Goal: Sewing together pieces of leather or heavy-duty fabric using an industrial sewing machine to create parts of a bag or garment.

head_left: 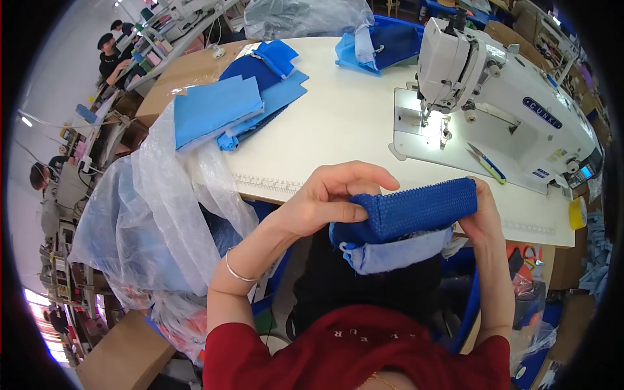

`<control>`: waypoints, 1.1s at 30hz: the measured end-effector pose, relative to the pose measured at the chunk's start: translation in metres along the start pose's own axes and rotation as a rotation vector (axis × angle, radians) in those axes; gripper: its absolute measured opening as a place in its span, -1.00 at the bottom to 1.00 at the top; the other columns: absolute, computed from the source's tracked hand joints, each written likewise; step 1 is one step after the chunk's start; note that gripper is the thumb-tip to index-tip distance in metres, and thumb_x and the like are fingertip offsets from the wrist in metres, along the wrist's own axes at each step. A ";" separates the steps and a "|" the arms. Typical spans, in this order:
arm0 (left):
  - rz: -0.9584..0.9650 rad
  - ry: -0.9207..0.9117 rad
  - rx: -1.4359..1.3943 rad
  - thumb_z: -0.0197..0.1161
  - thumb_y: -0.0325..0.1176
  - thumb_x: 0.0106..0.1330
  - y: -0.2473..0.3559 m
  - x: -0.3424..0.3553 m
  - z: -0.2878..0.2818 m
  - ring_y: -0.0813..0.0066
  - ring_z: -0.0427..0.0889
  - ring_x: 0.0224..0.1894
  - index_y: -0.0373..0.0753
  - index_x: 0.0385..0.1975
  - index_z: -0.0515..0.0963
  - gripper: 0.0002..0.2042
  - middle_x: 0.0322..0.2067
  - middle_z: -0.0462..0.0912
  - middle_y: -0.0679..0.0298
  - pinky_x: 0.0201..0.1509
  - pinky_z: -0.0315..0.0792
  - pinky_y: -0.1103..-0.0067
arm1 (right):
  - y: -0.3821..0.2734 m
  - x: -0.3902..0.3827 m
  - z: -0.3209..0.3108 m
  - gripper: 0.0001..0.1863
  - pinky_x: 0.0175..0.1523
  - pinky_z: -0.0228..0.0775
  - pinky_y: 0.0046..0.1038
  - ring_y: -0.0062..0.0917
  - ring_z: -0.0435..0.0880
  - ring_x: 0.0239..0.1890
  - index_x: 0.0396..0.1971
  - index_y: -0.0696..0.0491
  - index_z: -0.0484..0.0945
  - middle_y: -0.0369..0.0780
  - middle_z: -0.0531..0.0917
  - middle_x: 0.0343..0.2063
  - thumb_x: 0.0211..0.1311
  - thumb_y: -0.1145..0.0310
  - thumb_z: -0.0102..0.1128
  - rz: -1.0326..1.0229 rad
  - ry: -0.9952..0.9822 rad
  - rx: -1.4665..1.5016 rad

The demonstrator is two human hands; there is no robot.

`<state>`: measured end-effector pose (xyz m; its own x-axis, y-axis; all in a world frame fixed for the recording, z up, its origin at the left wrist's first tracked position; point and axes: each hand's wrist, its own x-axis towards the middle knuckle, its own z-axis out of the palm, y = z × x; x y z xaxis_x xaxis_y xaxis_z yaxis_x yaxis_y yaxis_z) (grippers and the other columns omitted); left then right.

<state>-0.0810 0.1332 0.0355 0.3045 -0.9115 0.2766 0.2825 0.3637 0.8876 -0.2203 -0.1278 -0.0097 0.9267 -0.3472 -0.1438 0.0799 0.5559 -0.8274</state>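
Between my hands, over my lap at the table's front edge, is a dark blue mesh fabric piece [422,207], folded into a box-like shape. A pale blue fabric strip [400,252] hangs along its underside. My left hand [331,198] pinches its left corner with the thumb, the index finger reaching over the top. The right hand [482,211] grips the right end, its fingers partly hidden behind the mesh. Beyond my hands a white sewing machine [513,91] stands on the table, its lamp lit over the needle plate [409,123].
Blue fabric panels [218,110] are stacked at the table's far left, and more blue pieces [393,49] lie at the back. Thread snips [487,162] rest beside the machine. A yellow tape roll [577,213] sits at the right edge. Clear plastic sheeting [162,214] drapes down on the left.
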 end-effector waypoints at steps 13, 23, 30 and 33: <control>0.655 0.587 1.406 0.06 -0.63 0.20 0.046 0.039 -0.005 0.23 0.52 0.01 -0.31 -0.15 0.56 -0.75 -0.08 0.58 0.10 0.11 0.31 0.47 | -0.020 -0.010 0.092 -0.69 -0.08 0.39 -0.59 -0.63 0.57 -0.25 -0.14 0.23 0.59 -0.25 0.66 -0.30 0.11 0.67 0.02 -0.385 -0.274 -0.534; 0.521 0.331 1.493 0.13 -0.39 0.26 0.040 0.052 0.024 0.14 0.56 -0.15 -0.29 -0.23 0.59 -0.82 -0.20 0.62 0.11 0.18 0.22 0.21 | -0.009 -0.002 0.113 -0.69 -0.12 0.33 -0.65 -0.67 0.53 -0.32 -0.23 0.26 0.55 -0.28 0.63 -0.37 -0.05 0.61 0.03 0.025 -0.192 -0.136; 0.106 0.382 1.058 0.01 -0.23 0.42 0.008 0.058 -0.004 0.60 0.24 -0.66 -0.38 -0.62 0.45 -0.61 -0.76 0.33 0.30 -0.56 0.18 0.60 | -0.006 -0.010 0.107 -0.73 -0.11 0.34 -0.62 -0.66 0.54 -0.29 -0.25 0.21 0.55 -0.28 0.62 -0.36 -0.03 0.56 0.08 0.076 -0.198 -0.117; 0.236 0.347 1.103 0.05 -0.25 0.40 0.006 0.059 -0.003 0.62 0.15 -0.70 -0.38 -0.69 0.37 -0.58 -0.80 0.24 0.34 -0.63 0.07 0.60 | -0.002 -0.007 0.099 -0.72 -0.09 0.34 -0.61 -0.65 0.55 -0.27 -0.24 0.22 0.55 -0.27 0.62 -0.36 -0.03 0.57 0.07 0.115 -0.251 -0.073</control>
<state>-0.0582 0.0820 0.0559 0.5232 -0.6808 0.5126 -0.7009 -0.0016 0.7132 -0.1908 -0.0517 0.0468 0.9908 -0.0820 -0.1076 -0.0493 0.5219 -0.8516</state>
